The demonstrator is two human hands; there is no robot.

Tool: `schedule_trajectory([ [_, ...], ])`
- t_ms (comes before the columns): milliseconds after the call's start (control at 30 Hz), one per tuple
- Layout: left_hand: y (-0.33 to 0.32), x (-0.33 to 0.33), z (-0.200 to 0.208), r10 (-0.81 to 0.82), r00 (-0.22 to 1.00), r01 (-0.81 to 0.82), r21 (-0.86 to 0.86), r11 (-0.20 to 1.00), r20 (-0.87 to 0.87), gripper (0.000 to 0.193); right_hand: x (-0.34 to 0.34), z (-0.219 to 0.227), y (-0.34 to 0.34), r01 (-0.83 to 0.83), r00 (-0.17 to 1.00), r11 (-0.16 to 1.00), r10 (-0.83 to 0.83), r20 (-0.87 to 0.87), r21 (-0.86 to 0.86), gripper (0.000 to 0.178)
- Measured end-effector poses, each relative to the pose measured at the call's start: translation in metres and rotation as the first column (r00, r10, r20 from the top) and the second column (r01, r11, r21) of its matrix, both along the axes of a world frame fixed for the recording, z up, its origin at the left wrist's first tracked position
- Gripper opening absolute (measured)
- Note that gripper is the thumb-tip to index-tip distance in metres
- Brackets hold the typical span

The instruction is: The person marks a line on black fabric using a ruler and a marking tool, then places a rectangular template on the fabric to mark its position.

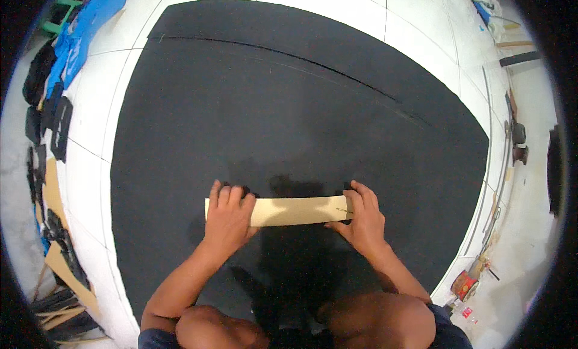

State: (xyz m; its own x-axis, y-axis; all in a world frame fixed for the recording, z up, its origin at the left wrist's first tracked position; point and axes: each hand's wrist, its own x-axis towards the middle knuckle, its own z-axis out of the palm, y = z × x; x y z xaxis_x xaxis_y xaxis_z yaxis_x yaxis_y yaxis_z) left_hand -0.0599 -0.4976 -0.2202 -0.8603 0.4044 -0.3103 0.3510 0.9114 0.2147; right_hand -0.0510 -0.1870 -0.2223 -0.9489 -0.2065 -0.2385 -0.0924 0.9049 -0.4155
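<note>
A flat, pale yellow strip (298, 211) with straight long edges lies crosswise between my two hands, over a large black sheet (271, 120). My left hand (227, 213) is closed around the strip's left end, fingers over the far edge and thumb at the near edge. At the other end, my right hand (366, 213) grips the strip the same way, beside a small dark mark on it. Whether the strip touches the sheet or is held just above it, I cannot tell. My shadow falls on the sheet around it.
The black sheet lies on white floor tiles (90, 108) and has a slit-like dark line (289, 53) near its far edge. Black pieces (61, 127), tan offcuts (72, 277) and a blue plastic sheet (90, 39) line the left. Along the right are thin rods (486, 102) and a red can (464, 285).
</note>
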Motion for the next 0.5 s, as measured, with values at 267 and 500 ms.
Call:
schedule_trajectory([
  [267,0.021,-0.021,0.063,-0.160,0.927,0.199,-0.083,0.976,0.340,0.042,0.042,0.040,0.014,0.065,0.949,0.988,-0.106,0.298,0.143,0.052],
  [500,0.058,-0.015,0.170,-0.328,0.754,0.470,-0.118,0.875,0.569,0.024,0.070,0.164,0.038,0.177,0.854,0.971,-0.233,0.465,0.163,0.025],
])
